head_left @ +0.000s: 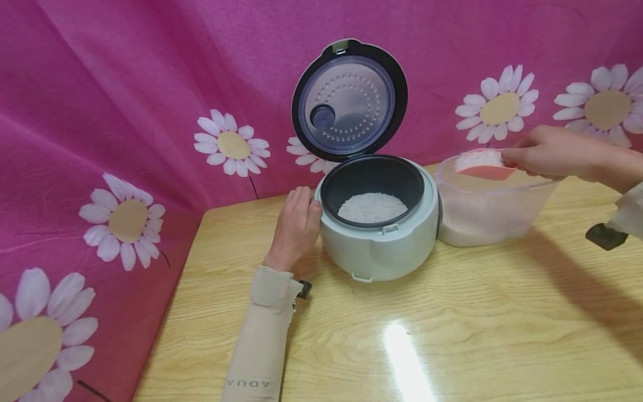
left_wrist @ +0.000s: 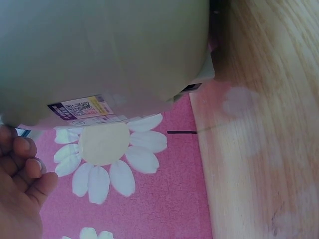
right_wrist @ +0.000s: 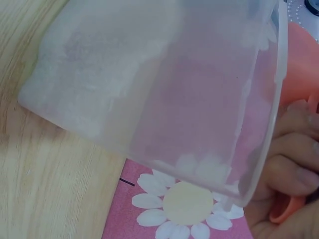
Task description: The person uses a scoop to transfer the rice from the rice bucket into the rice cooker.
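A pale rice cooker (head_left: 382, 251) stands with its lid (head_left: 351, 106) raised and white rice (head_left: 373, 207) in its dark inner pot (head_left: 336, 192). My left hand (head_left: 296, 223) rests at the cooker's left side near the rim; in the left wrist view its fingers (left_wrist: 35, 168) are loosely bent beside the cooker wall (left_wrist: 114, 59). With my right hand (head_left: 552, 153) I grip a coral scoop (head_left: 489, 172) heaped with rice, over the mouth of a clear plastic container (head_left: 492, 209). The scoop's handle (right_wrist: 288, 208) passes through my curled fingers in the right wrist view.
The container stands right against the cooker's right side, with rice in its bottom. Both are on a wooden table (head_left: 351, 335). A magenta cloth (head_left: 166, 67) with daisies hangs close behind the table and along its left side.
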`<action>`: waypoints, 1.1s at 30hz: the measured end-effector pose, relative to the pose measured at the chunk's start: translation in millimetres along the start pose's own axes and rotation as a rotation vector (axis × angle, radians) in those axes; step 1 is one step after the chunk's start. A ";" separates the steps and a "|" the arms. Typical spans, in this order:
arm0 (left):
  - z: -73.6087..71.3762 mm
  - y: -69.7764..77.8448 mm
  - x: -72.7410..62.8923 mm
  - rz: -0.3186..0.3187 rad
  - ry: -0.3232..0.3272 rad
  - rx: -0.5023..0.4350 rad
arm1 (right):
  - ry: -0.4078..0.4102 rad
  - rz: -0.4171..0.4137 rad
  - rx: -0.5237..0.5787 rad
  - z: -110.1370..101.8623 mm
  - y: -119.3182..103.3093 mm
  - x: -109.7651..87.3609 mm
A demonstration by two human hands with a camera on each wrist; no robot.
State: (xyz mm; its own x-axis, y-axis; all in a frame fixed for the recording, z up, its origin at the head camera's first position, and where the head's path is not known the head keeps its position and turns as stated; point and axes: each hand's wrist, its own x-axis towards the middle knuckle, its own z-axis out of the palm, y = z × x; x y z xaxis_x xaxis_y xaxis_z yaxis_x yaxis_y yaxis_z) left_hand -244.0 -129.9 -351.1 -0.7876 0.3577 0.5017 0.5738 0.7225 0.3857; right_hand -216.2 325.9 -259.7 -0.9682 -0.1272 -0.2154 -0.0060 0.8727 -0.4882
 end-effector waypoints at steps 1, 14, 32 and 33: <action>0.0 -0.3 -0.1 -0.001 0.000 0.000 | 0.007 0.001 0.001 0.2 -0.5 0.1; -1.2 -2.1 0.3 0.003 0.001 -0.004 | 0.056 -0.013 -0.025 -0.6 -26.3 2.3; -1.2 -0.9 -0.1 0.003 0.001 0.010 | 0.073 -0.091 -0.112 6.4 -82.0 17.0; -1.1 -1.1 -0.3 0.002 0.003 0.010 | 0.073 -0.092 -0.124 6.7 -84.2 18.0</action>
State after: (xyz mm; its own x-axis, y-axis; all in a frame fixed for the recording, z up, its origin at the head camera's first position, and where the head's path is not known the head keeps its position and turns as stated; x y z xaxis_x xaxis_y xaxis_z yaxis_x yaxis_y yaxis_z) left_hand -244.1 -131.5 -350.8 -0.7857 0.3575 0.5048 0.5731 0.7279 0.3765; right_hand -231.5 247.1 -228.1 -0.9777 -0.1787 -0.1106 -0.1219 0.9109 -0.3942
